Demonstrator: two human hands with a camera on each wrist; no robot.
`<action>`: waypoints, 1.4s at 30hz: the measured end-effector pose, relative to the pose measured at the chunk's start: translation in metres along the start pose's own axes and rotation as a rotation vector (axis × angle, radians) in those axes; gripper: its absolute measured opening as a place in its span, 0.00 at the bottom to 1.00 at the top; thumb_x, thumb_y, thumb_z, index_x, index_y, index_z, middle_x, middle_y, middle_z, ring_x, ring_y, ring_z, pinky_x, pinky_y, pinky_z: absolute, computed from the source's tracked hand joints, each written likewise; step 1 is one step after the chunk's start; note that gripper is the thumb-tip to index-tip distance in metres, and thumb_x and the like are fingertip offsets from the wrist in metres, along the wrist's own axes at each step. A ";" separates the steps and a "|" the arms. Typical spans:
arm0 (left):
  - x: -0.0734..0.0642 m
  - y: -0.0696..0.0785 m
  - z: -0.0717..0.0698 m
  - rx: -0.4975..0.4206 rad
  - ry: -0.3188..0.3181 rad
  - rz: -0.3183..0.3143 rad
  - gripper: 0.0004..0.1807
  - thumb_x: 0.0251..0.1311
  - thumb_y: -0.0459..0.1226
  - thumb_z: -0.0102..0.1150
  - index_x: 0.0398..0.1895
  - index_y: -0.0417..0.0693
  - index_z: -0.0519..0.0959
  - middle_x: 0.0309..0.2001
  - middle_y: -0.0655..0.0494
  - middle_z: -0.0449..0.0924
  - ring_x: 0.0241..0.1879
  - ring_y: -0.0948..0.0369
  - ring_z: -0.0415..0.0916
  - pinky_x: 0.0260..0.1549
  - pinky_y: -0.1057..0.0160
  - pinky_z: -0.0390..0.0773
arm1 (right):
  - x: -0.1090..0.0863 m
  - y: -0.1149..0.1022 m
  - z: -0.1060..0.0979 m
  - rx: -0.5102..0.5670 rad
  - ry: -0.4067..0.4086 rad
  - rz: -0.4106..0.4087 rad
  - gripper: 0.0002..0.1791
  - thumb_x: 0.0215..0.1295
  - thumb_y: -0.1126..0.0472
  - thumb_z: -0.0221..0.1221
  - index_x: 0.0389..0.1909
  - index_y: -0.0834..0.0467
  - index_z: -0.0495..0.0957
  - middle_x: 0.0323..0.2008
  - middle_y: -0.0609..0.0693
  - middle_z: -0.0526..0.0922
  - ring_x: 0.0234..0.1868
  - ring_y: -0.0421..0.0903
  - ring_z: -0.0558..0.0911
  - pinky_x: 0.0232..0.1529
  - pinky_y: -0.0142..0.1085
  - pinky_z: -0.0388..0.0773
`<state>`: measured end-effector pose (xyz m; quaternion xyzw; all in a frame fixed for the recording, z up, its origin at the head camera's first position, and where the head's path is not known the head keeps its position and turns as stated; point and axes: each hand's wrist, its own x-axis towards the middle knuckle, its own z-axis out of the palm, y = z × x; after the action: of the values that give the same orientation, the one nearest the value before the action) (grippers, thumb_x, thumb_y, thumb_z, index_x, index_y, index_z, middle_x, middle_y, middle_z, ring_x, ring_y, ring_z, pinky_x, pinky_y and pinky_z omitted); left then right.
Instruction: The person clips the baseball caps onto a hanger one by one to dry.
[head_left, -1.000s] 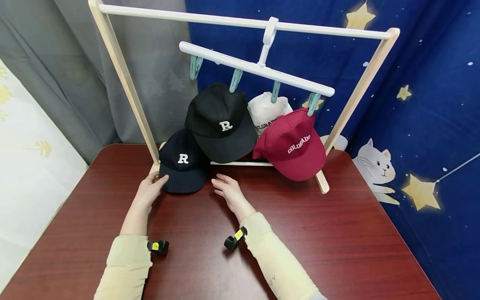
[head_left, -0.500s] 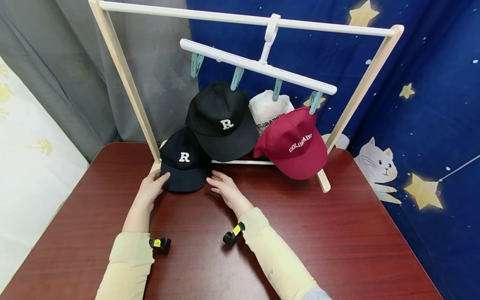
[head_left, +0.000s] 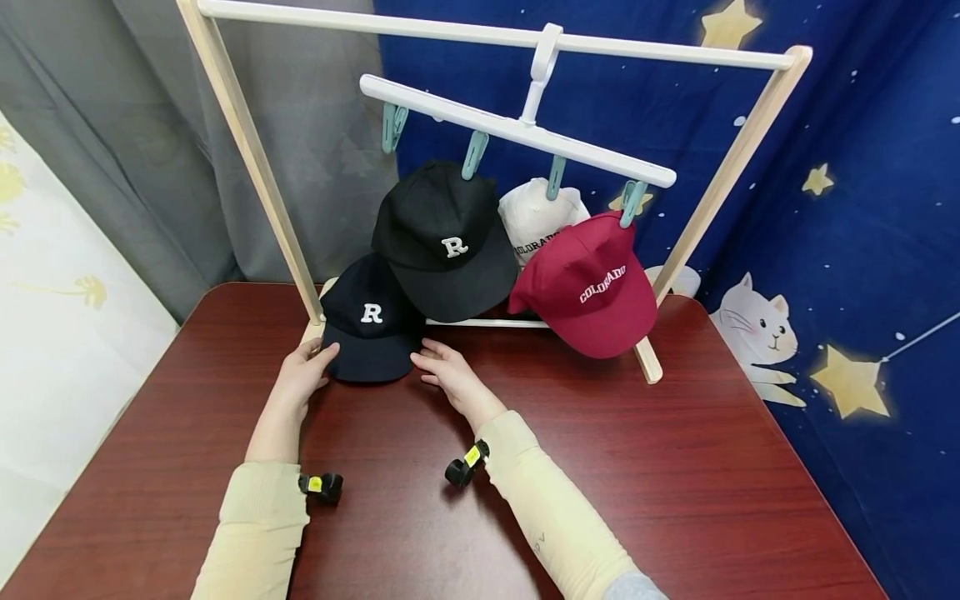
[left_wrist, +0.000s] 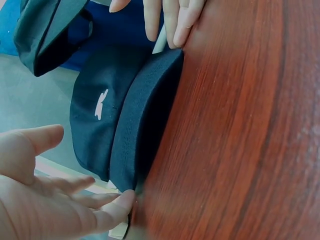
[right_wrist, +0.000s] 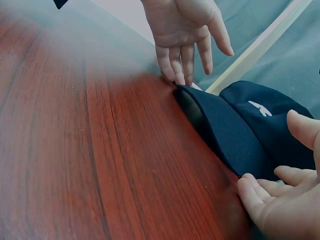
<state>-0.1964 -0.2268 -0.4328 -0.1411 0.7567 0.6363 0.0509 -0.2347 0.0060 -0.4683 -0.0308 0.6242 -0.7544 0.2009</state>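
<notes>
A navy baseball cap [head_left: 372, 354] with a white R sits on the table under the rack's left end, its brim towards me. My left hand [head_left: 302, 373] is at the left end of the brim, with fingers extended and thumb apart. At the brim's right end is my right hand [head_left: 456, 377], fingers loosely extended. In the left wrist view the left fingertips [left_wrist: 127, 199] meet the brim's corner. The right wrist view shows the right fingertips [right_wrist: 246, 184] right at the opposite corner. Neither hand grips the cap. The black cap [head_left: 442, 242] overlaps its crown.
A white hanger [head_left: 480, 122] hangs tilted from a wooden rack [head_left: 258, 167]. Teal clips hold the black cap, a white cap [head_left: 536, 212] and a red cap [head_left: 592, 283]; the leftmost clip [head_left: 393, 127] holds nothing. Curtains [head_left: 322, 167] stand behind the brown table [head_left: 675, 500].
My right hand has moved left to the brim's right end. The left hand stays at its left end. The whole view has shifted slightly; the caps hang as before.
</notes>
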 end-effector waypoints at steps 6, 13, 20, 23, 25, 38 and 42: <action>0.001 -0.002 -0.001 0.003 0.023 0.003 0.39 0.71 0.45 0.46 0.74 0.35 0.42 0.72 0.35 0.44 0.68 0.45 0.51 0.62 0.48 0.61 | -0.001 0.001 0.000 0.013 0.021 -0.008 0.32 0.66 0.65 0.58 0.69 0.67 0.59 0.66 0.66 0.62 0.64 0.52 0.68 0.58 0.45 0.70; -0.002 -0.003 -0.002 0.034 0.053 0.017 0.38 0.71 0.44 0.46 0.73 0.32 0.43 0.71 0.34 0.49 0.67 0.47 0.55 0.60 0.50 0.64 | -0.001 0.003 0.002 -0.023 0.066 -0.016 0.32 0.65 0.66 0.59 0.67 0.70 0.60 0.63 0.67 0.66 0.62 0.53 0.70 0.56 0.41 0.72; -0.004 -0.003 -0.003 0.065 0.112 0.026 0.36 0.71 0.43 0.46 0.72 0.30 0.49 0.69 0.33 0.55 0.65 0.47 0.59 0.58 0.50 0.67 | -0.003 0.002 0.004 -0.038 0.092 -0.030 0.30 0.64 0.67 0.59 0.65 0.72 0.62 0.60 0.68 0.70 0.60 0.53 0.73 0.54 0.40 0.74; -0.005 -0.003 -0.003 0.082 0.139 0.038 0.33 0.71 0.43 0.47 0.70 0.29 0.54 0.67 0.33 0.58 0.61 0.48 0.63 0.52 0.59 0.72 | -0.003 0.002 0.004 -0.038 0.099 -0.036 0.29 0.64 0.67 0.59 0.64 0.73 0.63 0.58 0.67 0.73 0.58 0.53 0.75 0.53 0.40 0.74; -0.005 -0.004 -0.003 0.098 0.153 0.047 0.32 0.70 0.42 0.48 0.68 0.28 0.58 0.65 0.33 0.61 0.58 0.48 0.66 0.44 0.67 0.74 | -0.004 0.002 0.003 -0.031 0.104 -0.035 0.29 0.64 0.68 0.59 0.63 0.74 0.64 0.57 0.67 0.74 0.57 0.53 0.76 0.53 0.40 0.75; -0.004 -0.011 -0.004 0.155 0.206 0.060 0.25 0.68 0.39 0.52 0.60 0.27 0.70 0.51 0.36 0.73 0.27 0.70 0.71 0.30 0.71 0.74 | -0.004 0.003 -0.003 -0.004 0.096 -0.014 0.26 0.65 0.70 0.58 0.61 0.77 0.64 0.59 0.68 0.70 0.53 0.58 0.78 0.54 0.44 0.74; -0.005 -0.012 -0.005 0.148 0.222 0.066 0.24 0.67 0.38 0.55 0.57 0.26 0.72 0.41 0.44 0.76 0.25 0.71 0.71 0.30 0.71 0.75 | -0.004 0.003 -0.003 -0.001 0.110 -0.001 0.25 0.65 0.69 0.58 0.60 0.76 0.66 0.58 0.67 0.71 0.52 0.56 0.78 0.53 0.41 0.75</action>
<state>-0.1877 -0.2326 -0.4423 -0.1816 0.8067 0.5607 -0.0440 -0.2310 0.0100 -0.4708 0.0104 0.6347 -0.7547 0.1658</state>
